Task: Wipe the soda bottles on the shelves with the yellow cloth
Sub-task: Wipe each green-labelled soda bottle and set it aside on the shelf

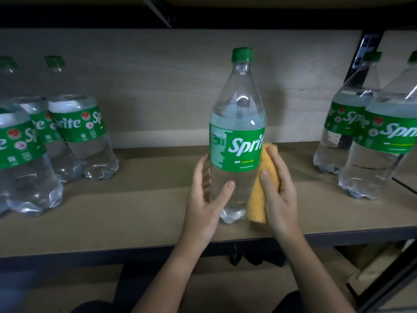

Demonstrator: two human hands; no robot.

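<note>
left hand (204,195) steadies bottle (237,141) — label reads "sprite" — cloth (262,188) alongside

On the shelf (140,199), a bare stretch lay open between the left bottles (74,132) and the middle bottle (237,136), and another between that bottle and the right bottles (370,136). The left hand (207,199) wrapped the middle bottle's lower left side and the right hand (277,188) pressed the cloth (259,199) to its right side, so both flanks close to it were taken up. Behind it the back panel (169,86) closed the far side, the upper shelf (203,16) capped the room just above its cap, and the near edge stood open.
</note>
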